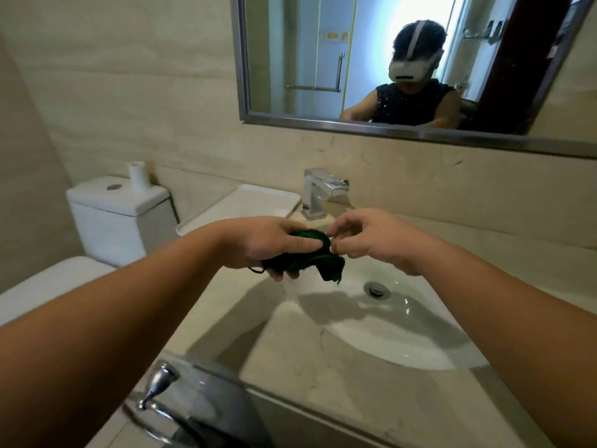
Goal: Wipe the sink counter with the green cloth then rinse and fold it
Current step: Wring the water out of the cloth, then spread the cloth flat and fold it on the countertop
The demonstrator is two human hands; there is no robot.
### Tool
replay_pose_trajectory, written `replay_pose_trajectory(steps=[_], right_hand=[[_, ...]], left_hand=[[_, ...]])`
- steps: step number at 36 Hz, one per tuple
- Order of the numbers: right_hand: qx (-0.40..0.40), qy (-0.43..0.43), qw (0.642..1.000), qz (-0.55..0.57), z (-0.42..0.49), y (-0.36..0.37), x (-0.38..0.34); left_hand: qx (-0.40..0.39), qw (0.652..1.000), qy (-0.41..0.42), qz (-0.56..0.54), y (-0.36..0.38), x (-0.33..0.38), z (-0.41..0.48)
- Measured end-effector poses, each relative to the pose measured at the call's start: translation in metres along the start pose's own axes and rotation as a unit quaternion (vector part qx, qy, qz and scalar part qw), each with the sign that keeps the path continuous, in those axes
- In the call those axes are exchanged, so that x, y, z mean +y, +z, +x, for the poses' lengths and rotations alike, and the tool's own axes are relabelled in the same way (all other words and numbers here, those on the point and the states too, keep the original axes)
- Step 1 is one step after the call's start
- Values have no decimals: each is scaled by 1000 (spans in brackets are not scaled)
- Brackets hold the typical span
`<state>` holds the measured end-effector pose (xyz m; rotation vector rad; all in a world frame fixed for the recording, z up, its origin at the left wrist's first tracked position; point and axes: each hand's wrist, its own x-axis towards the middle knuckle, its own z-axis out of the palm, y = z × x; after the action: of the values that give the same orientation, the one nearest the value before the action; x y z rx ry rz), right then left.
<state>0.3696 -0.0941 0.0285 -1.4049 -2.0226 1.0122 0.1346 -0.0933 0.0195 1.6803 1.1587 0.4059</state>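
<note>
The dark green cloth (pixel 318 261) is bunched up and held in the air over the left rim of the white sink basin (pixel 387 324). My left hand (pixel 268 245) grips the bulk of it, thumb pressed on top. My right hand (pixel 365 237) pinches the cloth's upper right edge with its fingertips. One corner of the cloth hangs down toward the basin. A loose thread dangles under my left hand. The beige stone counter (pixel 290 360) surrounds the basin.
A chrome faucet (pixel 319 192) stands behind the basin, no water running. The drain (pixel 376 289) sits mid-basin. A white tray (pixel 239 206) lies on the counter at back left. A toilet (pixel 119 218) with a paper roll (pixel 139 176) is at left. A mirror (pixel 403 59) hangs above.
</note>
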Motion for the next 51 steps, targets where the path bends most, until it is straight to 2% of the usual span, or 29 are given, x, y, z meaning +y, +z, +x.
replay_pose_trajectory(steps=[5,10,12,13,15,17,19,21,23,30,37,40,43,46,48,51], right_hand=[[-28,-45,998,-21,10,29,-25],[-31,-103,981,-159,20,59,-47],[-6,-131,977,-171,21,67,-59],[10,-144,977,-158,23,70,-64],[29,-162,980,-112,27,75,-75],[35,-172,980,-90,31,78,-85],[48,-184,977,-95,38,81,-95],[65,-190,975,-94,43,86,-106],[86,-192,974,-80,48,90,-116],[104,-190,973,-83,54,94,-133],[7,-179,979,-101,50,84,-126],[-12,-172,969,-174,47,78,-123],[13,-167,953,-251,46,75,-124],[72,-184,935,-294,46,77,-128],[111,-209,929,-284,47,80,-132],[173,-233,929,-229,48,83,-139]], left_hand=[[53,994,-39,-86,-18,-10,-37],[100,985,-95,-103,-37,-21,-69],[121,979,-120,-108,-45,-27,-79],[144,976,-131,-96,-48,-30,-83],[215,966,-146,11,-53,-34,-89],[262,949,-132,111,-59,-37,-92],[262,960,-72,69,-65,-36,-100],[223,975,-15,-8,-67,-34,-110],[198,980,13,8,-66,-31,-116],[269,962,19,52,-63,-28,-119],[319,934,-2,164,-59,-23,-126],[343,919,0,195,-60,-25,-127],[379,909,11,175,-61,-30,-127],[428,891,31,145,-64,-34,-123],[445,890,41,90,-67,-35,-119],[417,907,57,-28,-70,-34,-115]])
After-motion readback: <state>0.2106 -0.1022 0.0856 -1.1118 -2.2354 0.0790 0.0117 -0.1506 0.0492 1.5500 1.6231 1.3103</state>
